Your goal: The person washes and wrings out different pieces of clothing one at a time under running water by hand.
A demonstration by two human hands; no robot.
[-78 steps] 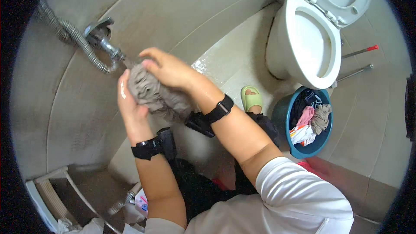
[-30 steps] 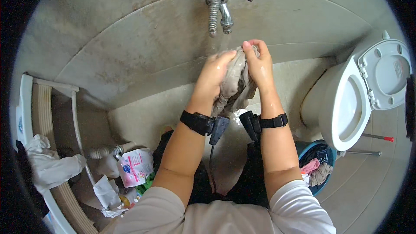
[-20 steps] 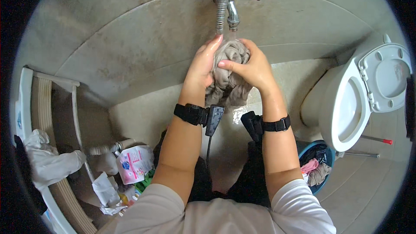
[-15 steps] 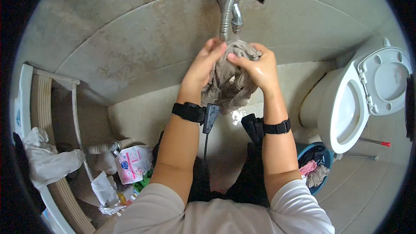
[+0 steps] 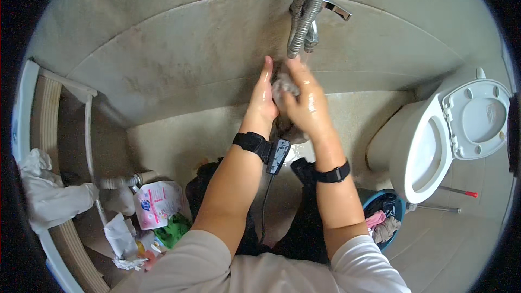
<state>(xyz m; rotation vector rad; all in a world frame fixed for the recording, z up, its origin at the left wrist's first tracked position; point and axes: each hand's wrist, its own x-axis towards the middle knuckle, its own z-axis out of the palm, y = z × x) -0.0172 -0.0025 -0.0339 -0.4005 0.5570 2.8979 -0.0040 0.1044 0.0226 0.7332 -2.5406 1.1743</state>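
Note:
A wet grey-beige cloth is bunched between my hands, just below a chrome tap with water running from it. My left hand holds the cloth from the left side, its thumb pointing up and its other fingers mostly hidden. From the right, my right hand, wet and shiny, presses over the cloth with curled fingers; it is slightly blurred. Part of the cloth hangs below my palms. A ribbed metal hose hangs in front of the tap, its lower end close to my right fingers.
A white toilet with its lid raised stands at right. Near my right elbow, a blue tub holds clothes. At left are a pink-and-white pouch, a green cloth, a drain pipe and a white cloth over a ledge.
The cloth was spread wider in both hands; now it is squeezed into a narrower bundle between them. My right hand has come round over it, and my left thumb has lifted away.

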